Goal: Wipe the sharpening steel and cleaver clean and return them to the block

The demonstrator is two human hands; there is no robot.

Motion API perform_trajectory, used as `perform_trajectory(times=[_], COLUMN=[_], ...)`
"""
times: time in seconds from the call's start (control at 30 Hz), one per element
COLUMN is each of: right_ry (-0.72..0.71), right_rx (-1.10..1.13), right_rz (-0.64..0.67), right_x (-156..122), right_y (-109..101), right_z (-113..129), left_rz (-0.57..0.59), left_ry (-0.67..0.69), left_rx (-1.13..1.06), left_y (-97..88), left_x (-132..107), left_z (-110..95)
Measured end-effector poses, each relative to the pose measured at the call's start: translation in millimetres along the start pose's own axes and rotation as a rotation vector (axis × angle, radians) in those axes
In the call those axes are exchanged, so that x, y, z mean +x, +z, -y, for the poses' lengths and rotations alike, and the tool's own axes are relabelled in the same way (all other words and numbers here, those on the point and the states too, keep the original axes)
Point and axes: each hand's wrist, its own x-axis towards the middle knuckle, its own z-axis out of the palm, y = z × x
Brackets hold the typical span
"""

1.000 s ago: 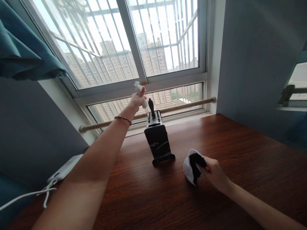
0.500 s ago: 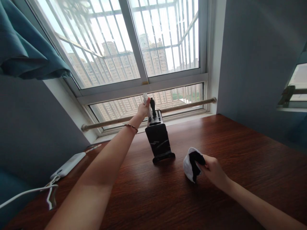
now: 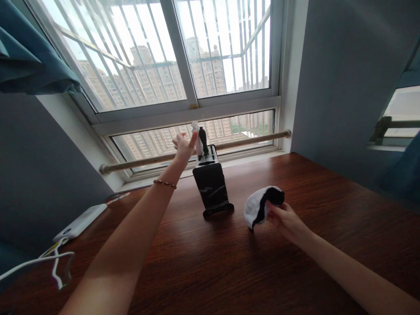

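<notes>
A black knife block (image 3: 210, 186) with a slotted top stands upright on the table near the window. A black knife handle (image 3: 203, 139) sticks up from it. Beside the handle rises a whitish, crumpled, wrapped thing (image 3: 198, 144) whose kind I cannot make out. My left hand (image 3: 184, 146) is at the left of this wrapped thing, fingers spread and not wrapped round it; whether the thumb touches it is unclear. My right hand (image 3: 285, 218) pinches a soft black-and-white cloth piece (image 3: 256, 204) above the table, right of the block.
The wooden table (image 3: 311, 245) reaches the window sill. A metal rail (image 3: 249, 141) crosses in front of the window behind the block. At the left lie a white power bank-like device (image 3: 80, 222) and a white cable (image 3: 36, 262). A blue curtain (image 3: 29, 57) hangs upper left.
My left hand has opened its fingers and moved slightly left from the white wrapped thing. My right hand has turned the cloth piece, which now shows more of its white side.
</notes>
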Motion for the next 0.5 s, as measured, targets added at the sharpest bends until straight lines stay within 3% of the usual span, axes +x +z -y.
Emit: perform_trajectory(times=[0.07,0.17,0.2,0.27,0.33,0.37,0.43,0.5], right_ry=[0.061,0.078,0.079,0.08,0.085,0.087,0.102,0.126], right_rx=[0.184,0.277,0.284,0.285,0.278,0.274,0.258,0.23], right_rz=[-0.011,0.009,0.021,0.047,0.08,0.103,0.166,0.234], right_x=[-1,0,1,0,-3,-6,-13,-19], right_y=[4,3,1,0,2,4,8,12], right_z=[3,3,3,2,0,0,-3,-7], left_rz=[-0.117,-0.136,-0.095,0.161,0.503,0.614,0.723,0.734], left_ry=[0.125,0.382,0.47,0.559,0.462,0.38,0.226,0.102], left_rx=[0.083,0.165,0.178,0.152,0.2,0.205,0.183,0.131], left_y=[-15.9,-35.9,-39.8,-42.7,-40.5,-38.7,-35.9,-36.2], left_x=[-25,-89,-117,-175,-228,-250,-279,-289], left_z=[-10,-21,-21,-16,-6,-1,9,14])
